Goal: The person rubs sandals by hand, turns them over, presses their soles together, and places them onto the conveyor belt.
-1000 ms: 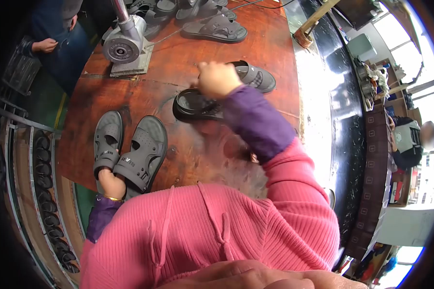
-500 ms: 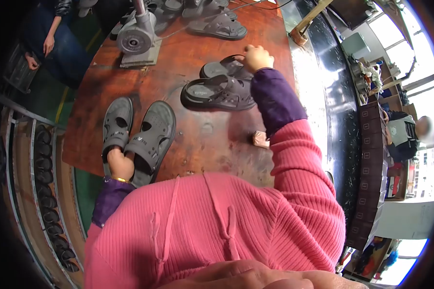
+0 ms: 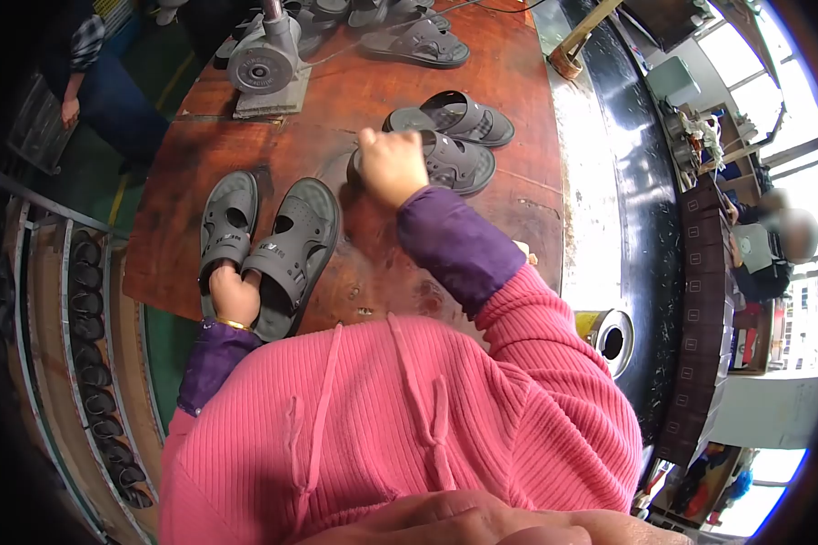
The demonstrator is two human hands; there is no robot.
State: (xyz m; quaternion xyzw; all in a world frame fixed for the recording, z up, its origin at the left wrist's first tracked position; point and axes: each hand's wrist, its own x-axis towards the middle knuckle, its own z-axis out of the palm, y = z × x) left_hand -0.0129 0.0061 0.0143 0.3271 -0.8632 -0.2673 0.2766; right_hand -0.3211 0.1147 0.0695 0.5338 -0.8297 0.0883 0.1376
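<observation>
Daylight from right-hand windows (image 3: 762, 102) glares off the black counter (image 3: 643, 245); fisheye edges bend and darken.

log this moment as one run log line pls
left hand: holding near gray sandals at straps | right hand: over farther gray sandals, contact unclear | farther pair: side by side on wooden table
</observation>
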